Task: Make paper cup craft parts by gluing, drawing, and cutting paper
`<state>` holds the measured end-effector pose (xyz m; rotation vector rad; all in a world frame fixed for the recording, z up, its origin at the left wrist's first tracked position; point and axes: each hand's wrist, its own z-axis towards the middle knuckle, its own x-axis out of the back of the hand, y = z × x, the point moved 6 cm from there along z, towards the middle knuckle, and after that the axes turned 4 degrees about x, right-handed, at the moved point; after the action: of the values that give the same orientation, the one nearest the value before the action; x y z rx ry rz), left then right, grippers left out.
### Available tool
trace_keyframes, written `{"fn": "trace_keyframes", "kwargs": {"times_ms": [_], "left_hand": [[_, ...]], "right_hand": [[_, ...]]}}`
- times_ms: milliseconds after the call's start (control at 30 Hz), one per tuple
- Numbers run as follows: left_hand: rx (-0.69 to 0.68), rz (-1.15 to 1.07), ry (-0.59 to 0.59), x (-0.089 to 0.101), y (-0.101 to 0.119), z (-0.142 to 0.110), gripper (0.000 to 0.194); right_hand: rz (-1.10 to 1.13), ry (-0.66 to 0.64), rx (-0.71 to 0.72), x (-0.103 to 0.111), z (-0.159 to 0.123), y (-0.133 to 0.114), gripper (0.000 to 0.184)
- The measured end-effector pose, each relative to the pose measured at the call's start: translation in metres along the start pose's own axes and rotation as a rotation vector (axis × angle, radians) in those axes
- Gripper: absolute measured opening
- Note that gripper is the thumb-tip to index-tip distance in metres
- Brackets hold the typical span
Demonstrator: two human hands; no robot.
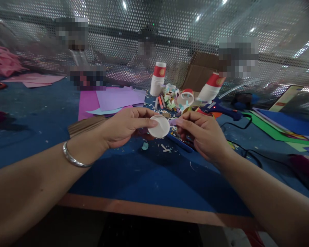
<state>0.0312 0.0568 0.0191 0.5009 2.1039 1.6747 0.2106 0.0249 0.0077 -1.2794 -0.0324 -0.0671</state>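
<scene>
My left hand (123, 128) is closed around a small white paper cup (159, 126) held on its side, its round bottom facing me; the thumb lies along the top. My right hand (203, 133) is closed in a pinch just right of the cup, holding a small pale purple paper piece (173, 121) against the cup's edge. A silver bangle (72, 158) sits on my left wrist. Both hands hover over the blue table (134, 178).
Stacks of red-and-white paper cups (157, 79) (211, 88) stand at the back with cut cups and paper scraps (175, 97). Purple and pink sheets (113, 98) lie left of them. A blue glue gun (222, 110) with black cord, and green and blue sheets (275, 128), lie right. A perforated screen stands behind.
</scene>
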Motion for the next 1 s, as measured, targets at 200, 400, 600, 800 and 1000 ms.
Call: {"fn": "trace_keyframes", "kwargs": {"times_ms": [200, 400, 600, 800, 1000], "left_hand": [[0.002, -0.032, 0.007, 0.003, -0.002, 0.002, 0.029], [-0.152, -0.099, 0.146, 0.014, 0.004, 0.004, 0.025], [-0.200, -0.030, 0.160, 0.013, 0.002, 0.003, 0.031], [-0.474, 0.411, 0.068, 0.013, 0.006, 0.003, 0.059], [-0.526, 0.539, 0.017, 0.002, 0.008, -0.005, 0.064]], "right_hand": [[-0.035, -0.010, -0.015, 0.001, 0.000, 0.000, 0.021], [-0.052, -0.035, -0.033, 0.000, 0.000, 0.002, 0.025], [-0.200, -0.133, 0.001, -0.007, 0.000, -0.004, 0.029], [-0.417, -0.148, 0.130, -0.008, -0.001, -0.010, 0.026], [-0.344, -0.275, 0.086, -0.020, -0.006, -0.006, 0.036]]}}
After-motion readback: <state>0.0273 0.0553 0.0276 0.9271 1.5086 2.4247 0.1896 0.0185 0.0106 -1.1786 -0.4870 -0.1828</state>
